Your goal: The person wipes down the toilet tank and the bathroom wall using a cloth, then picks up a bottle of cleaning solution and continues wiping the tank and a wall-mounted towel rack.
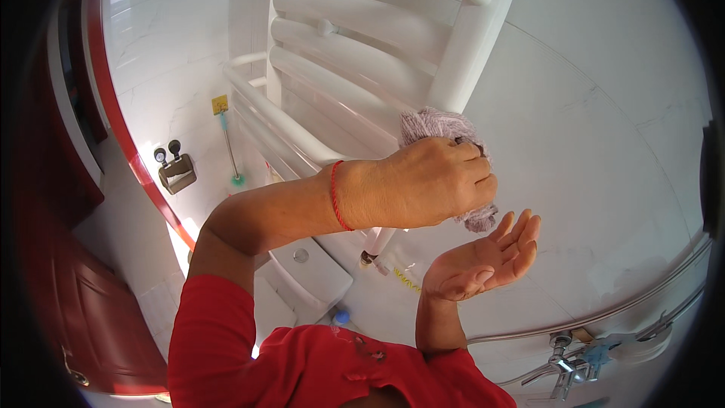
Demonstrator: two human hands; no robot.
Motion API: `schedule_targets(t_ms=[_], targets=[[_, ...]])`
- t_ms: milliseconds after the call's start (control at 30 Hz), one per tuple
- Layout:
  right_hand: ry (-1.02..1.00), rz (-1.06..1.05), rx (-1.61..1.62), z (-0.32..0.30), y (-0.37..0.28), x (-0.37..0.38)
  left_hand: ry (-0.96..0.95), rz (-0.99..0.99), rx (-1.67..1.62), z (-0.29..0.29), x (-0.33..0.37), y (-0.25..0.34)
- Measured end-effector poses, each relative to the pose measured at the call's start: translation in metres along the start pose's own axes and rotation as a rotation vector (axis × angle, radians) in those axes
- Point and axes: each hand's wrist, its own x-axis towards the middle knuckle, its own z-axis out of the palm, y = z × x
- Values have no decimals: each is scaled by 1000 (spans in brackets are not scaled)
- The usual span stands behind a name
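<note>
My left hand point(438, 181), with a red cord bracelet at the wrist, is closed round a bunched greyish-purple cloth point(434, 122). The cloth lies at the lower end of the thick upright tube of a white towel radiator point(472, 53), whose curved rungs stretch away to the left. Part of the cloth hangs out below my fingers; whether it presses on the tube or the wall behind is hidden. Just below and to the right, my right hand point(487, 257) is held palm up with its fingers loosely spread. It holds nothing and stays apart from the cloth.
A chrome mixer tap point(565, 366) with a shower hose is at the lower right. Below my left forearm stands a white toilet cistern point(313, 272), with a blue-capped item point(341, 317) beside it. Farther left are a wall-mounted holder point(177, 172) and a red door point(98, 310).
</note>
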Motion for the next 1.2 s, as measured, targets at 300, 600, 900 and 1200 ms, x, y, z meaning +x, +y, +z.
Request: schedule_targets(t_ms=[300, 600, 900, 1200], targets=[[-533, 112, -294, 15, 19, -37, 80, -53, -311, -29, -30, 4], [-290, 166, -142, 23, 39, -31, 384, -405, 21, -62, -66, 25], [-401, 5, -385, 27, 33, 17, 419, -560, 205, -32, -81, 5], [-298, -192, -231, 86, 49, 33, 416, -595, 269, -30, -81, -1]])
